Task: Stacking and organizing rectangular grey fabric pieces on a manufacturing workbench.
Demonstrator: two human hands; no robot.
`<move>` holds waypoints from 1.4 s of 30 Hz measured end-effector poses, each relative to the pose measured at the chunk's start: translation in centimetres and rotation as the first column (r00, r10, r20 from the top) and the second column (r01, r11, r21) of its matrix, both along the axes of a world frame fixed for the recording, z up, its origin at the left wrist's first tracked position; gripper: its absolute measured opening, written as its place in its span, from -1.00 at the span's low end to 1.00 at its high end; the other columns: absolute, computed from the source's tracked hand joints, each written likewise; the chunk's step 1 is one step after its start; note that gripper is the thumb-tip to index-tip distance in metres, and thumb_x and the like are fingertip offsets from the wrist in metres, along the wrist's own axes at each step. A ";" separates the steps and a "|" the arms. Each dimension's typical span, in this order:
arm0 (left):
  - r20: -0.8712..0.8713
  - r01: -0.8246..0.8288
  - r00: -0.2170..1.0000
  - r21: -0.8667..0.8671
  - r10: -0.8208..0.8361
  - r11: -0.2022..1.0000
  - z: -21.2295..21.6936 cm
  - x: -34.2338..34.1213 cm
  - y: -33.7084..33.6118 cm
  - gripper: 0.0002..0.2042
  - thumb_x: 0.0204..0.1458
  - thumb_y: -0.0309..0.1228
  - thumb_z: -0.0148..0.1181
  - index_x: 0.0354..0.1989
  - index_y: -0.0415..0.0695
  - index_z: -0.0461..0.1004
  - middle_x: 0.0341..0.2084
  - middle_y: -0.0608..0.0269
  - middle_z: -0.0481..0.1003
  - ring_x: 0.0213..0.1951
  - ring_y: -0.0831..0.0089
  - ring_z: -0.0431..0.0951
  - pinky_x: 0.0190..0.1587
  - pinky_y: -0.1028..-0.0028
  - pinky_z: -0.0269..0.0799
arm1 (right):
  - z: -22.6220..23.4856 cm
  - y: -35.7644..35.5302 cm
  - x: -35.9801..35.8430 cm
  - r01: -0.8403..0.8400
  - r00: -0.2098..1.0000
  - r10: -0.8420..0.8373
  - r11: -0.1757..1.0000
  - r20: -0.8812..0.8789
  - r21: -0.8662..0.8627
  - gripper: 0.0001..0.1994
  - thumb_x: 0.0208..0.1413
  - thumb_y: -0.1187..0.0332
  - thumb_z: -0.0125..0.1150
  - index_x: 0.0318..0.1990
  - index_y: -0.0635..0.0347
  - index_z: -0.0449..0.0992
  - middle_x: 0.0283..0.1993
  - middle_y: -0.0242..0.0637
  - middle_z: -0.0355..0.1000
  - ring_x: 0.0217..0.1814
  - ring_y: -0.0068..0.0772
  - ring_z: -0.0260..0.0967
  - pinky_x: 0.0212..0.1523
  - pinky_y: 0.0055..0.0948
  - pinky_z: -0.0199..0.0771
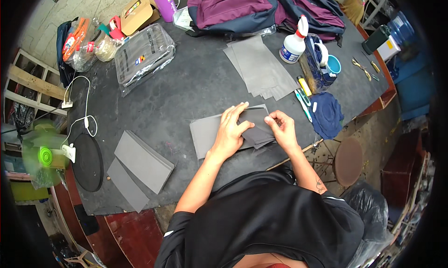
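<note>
Left hand (232,128) is lying flat, fingers spread, pressing down on a small stack of dark grey fabric pieces (255,128) near the front edge of the dark bench (186,86). Right hand (281,129) is pinching the right edge of the top piece between thumb and fingertips, so it is grasping the fabric; left hand is open, not gripping, only holding the stack down. The stack is sitting on a larger grey sheet (203,135) whose long axis is running left to right along the bench edge; the smaller pieces are lying slightly fanned, their long sides running roughly the same way, corners pointing toward the right hand. A second stack of grey sheets (142,160) is lying well to the left, long axis angled down to the right. A third pile of grey sheets (259,67) is resting farther back, near a white spray bottle (294,41). A dark blue cloth (326,114) is lying just right of the right hand. Maroon backpacks (233,6) are sitting at the far edge.
</note>
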State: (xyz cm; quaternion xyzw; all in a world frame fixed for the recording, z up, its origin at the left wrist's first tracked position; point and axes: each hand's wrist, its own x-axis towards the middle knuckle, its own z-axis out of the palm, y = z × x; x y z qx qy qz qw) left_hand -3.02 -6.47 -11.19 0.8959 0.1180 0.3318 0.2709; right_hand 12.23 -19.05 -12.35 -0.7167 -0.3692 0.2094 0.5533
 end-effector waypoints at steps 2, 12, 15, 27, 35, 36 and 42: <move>-0.003 -0.001 1.000 -0.007 0.001 1.000 -0.6 -0.2 -0.1 -0.58 -0.49 -0.75 0.11 -0.34 -0.09 0.54 0.09 0.17 0.40 0.07 0.25 0.40 0.00 0.29 0.22 | -0.1 0.0 -0.1 -0.001 0.999 0.001 1.000 -0.035 -0.001 -0.83 0.07 0.42 0.24 -0.44 0.35 0.47 -0.53 -0.44 0.33 -0.49 -0.73 0.19 -0.45 -0.62 0.22; 0.044 0.012 0.999 -0.117 -0.007 0.993 -0.3 -0.3 -0.1 -0.64 -0.44 -0.75 0.08 -0.39 -0.13 0.51 -0.40 0.33 0.50 -0.24 0.33 0.45 -0.05 0.34 0.17 | 0.3 0.0 -0.4 -0.010 0.993 0.011 1.000 -0.117 0.012 -0.85 0.05 0.44 0.27 -0.45 0.31 0.45 -0.55 -0.53 0.31 -0.49 -0.77 0.17 -0.45 -0.66 0.22; 0.029 0.016 1.000 -0.174 -0.011 0.985 -0.2 -0.1 -0.3 -0.65 -0.42 -0.75 0.09 -0.38 -0.11 0.52 -0.37 0.33 0.48 -0.20 0.31 0.44 -0.03 0.32 0.17 | 0.1 0.0 -0.4 0.026 0.987 -0.023 1.000 -0.161 0.017 -0.86 0.04 0.44 0.27 -0.45 0.30 0.45 -0.55 -0.53 0.31 -0.49 -0.76 0.17 -0.43 -0.66 0.22; -0.012 0.038 0.999 -0.057 -0.039 0.998 -0.6 -0.4 0.2 -0.66 -0.40 -0.73 0.13 -0.37 -0.08 0.53 -0.34 0.29 0.43 -0.16 0.24 0.46 0.15 0.11 0.11 | 0.7 -0.6 0.0 -0.098 0.983 0.111 0.991 -0.147 0.094 -0.84 0.09 0.44 0.20 -0.45 0.36 0.45 -0.48 -0.45 0.36 -0.40 -0.68 0.23 -0.33 -0.63 0.24; 0.063 -0.001 0.997 -0.490 0.037 0.872 -0.6 -0.2 -0.4 -0.66 -0.36 -0.75 0.23 -0.34 -0.13 0.50 -0.11 0.11 0.31 -0.17 0.27 0.45 -0.02 0.28 0.33 | 0.4 0.4 1.8 0.104 0.994 -0.096 0.963 0.044 -0.249 -0.72 0.06 0.23 0.28 -0.47 0.30 0.48 -0.60 -0.48 0.37 -0.56 -0.71 0.21 -0.52 -0.60 0.24; 0.002 -0.008 1.000 -0.470 0.010 0.883 -0.5 -0.2 -0.3 -0.65 -0.35 -0.76 0.25 -0.33 -0.13 0.48 -0.05 0.07 0.27 -0.14 0.28 0.45 -0.05 0.32 0.36 | 0.5 0.4 1.7 0.106 0.994 -0.098 0.963 0.045 -0.249 -0.72 0.06 0.23 0.28 -0.47 0.30 0.48 -0.60 -0.48 0.37 -0.56 -0.71 0.21 -0.52 -0.60 0.24; -0.045 -0.007 0.999 -0.018 0.006 1.000 0.4 0.0 0.2 -0.72 -0.37 -0.63 0.25 -0.40 -0.07 0.44 -0.29 0.36 0.43 -0.09 0.29 0.44 0.24 0.04 0.00 | 1.0 1.0 0.7 0.095 0.995 -0.089 0.982 0.039 -0.165 -0.72 -0.14 0.42 0.46 -0.52 0.24 0.37 -0.60 -0.52 0.30 -0.57 -0.76 0.16 -0.52 -0.68 0.22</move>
